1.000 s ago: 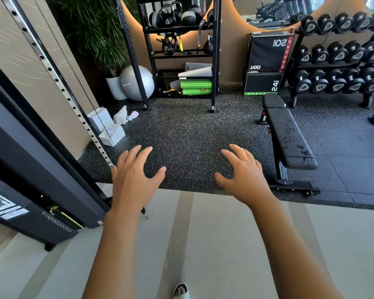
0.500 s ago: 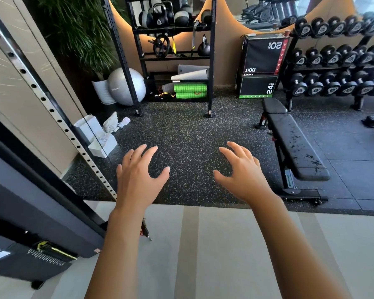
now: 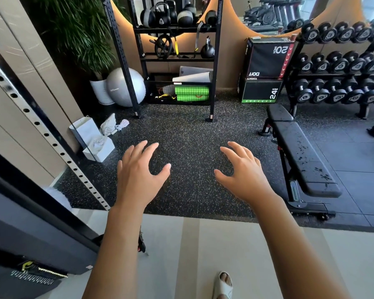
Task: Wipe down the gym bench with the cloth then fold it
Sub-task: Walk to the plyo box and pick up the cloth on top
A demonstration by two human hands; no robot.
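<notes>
Hands, left and right: spread, empty; bench right of them, wet-spotted; fetch a cloth first, none plainly visible.

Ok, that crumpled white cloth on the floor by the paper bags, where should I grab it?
Pinch the raised bunched middle of the cloth from above with the left hand. It lies loose on the floor, bags close on its left, so the top is the free side.
</notes>
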